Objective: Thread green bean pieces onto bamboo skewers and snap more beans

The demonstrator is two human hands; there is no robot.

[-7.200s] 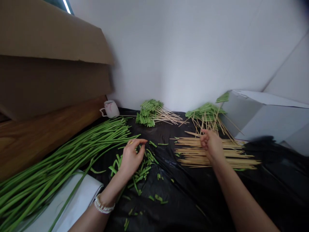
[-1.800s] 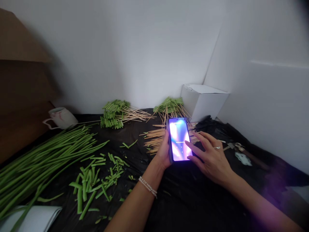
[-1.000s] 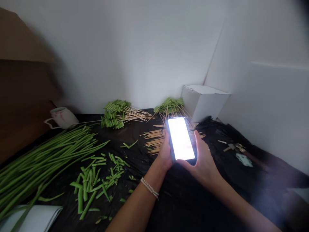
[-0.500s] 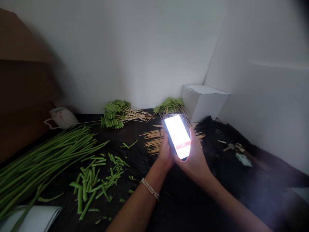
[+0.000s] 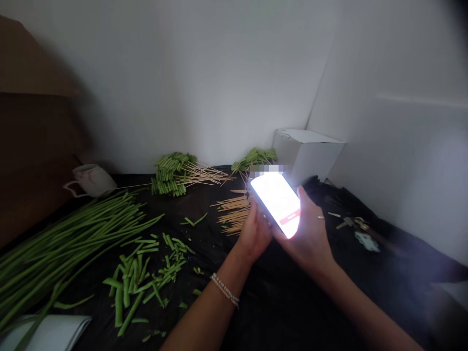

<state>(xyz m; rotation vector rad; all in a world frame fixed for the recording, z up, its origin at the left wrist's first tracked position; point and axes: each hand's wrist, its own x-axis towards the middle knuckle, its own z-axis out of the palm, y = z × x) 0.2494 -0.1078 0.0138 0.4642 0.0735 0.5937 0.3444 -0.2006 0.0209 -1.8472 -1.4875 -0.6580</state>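
A smartphone (image 5: pixel 277 202) with a glaring white screen and a red bar near its bottom is tilted in front of me, above the black sheet. My right hand (image 5: pixel 309 239) grips its lower right side, the thumb along the edge and a ring on one finger. At the phone's lower left edge is my left hand (image 5: pixel 256 234), curled against it, its fingers partly hidden behind; a beaded bracelet (image 5: pixel 224 291) circles that wrist. Behind the phone lie bare wooden skewers (image 5: pixel 234 212), partly covered from view.
Long green beans (image 5: pixel 91 234) spread at left, beside cut bean pieces (image 5: pixel 137 273). Skewered bean bundles (image 5: pixel 171 170) lie by the wall, near a white mug (image 5: pixel 93 180) and a white box (image 5: pixel 310 151). Small metal items (image 5: pixel 360 224) sit at right. A folded white sheet (image 5: pixel 54 334) is front left.
The phone has shifted to the right and turned further, carried by my right hand. My left hand stays nearly in place at its lower left edge. The view has moved slightly.
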